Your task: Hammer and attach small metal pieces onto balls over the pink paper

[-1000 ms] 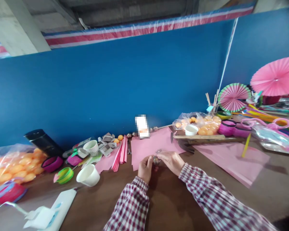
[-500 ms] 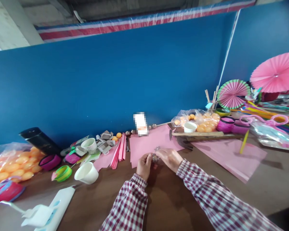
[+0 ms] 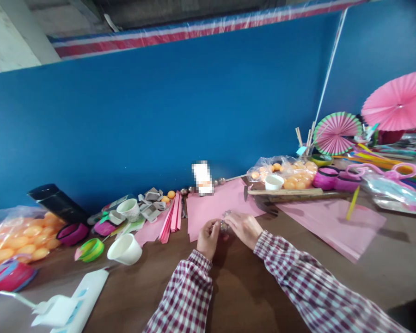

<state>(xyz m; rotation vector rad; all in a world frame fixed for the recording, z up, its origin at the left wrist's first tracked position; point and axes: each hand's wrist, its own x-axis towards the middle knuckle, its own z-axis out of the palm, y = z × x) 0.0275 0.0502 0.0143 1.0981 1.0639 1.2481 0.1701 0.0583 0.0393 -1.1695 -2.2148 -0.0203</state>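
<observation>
Small shiny metallic pieces [image 3: 223, 226] show between my two hands, over the near edge of a pink paper sheet [image 3: 204, 210]. My left hand [image 3: 208, 237] pinches them with thumb and forefinger. From the right, my right hand [image 3: 244, 227] reaches over with its fingertips closed on the same small pieces, whose exact shape is too small to make out. Behind the sheet, a few metallic balls [image 3: 222, 181] lie by the blue wall, beside a blurred-out white object [image 3: 203, 178].
Left: white cup [image 3: 125, 249], green bowl [image 3: 91, 250], power strip [image 3: 86, 296], bag of orange balls [image 3: 24, 238], folded pink paper [image 3: 176, 212]. Right: hammer [image 3: 260, 201], wooden stick [image 3: 287, 191], white cup [image 3: 273, 182], pink paper [image 3: 336, 224], yellow pen [image 3: 352, 203], pink scissors [image 3: 402, 172].
The view has shifted very slightly. Both hands stay at almost the same spot, with only a small movement of the fingers around the metallic pieces.
</observation>
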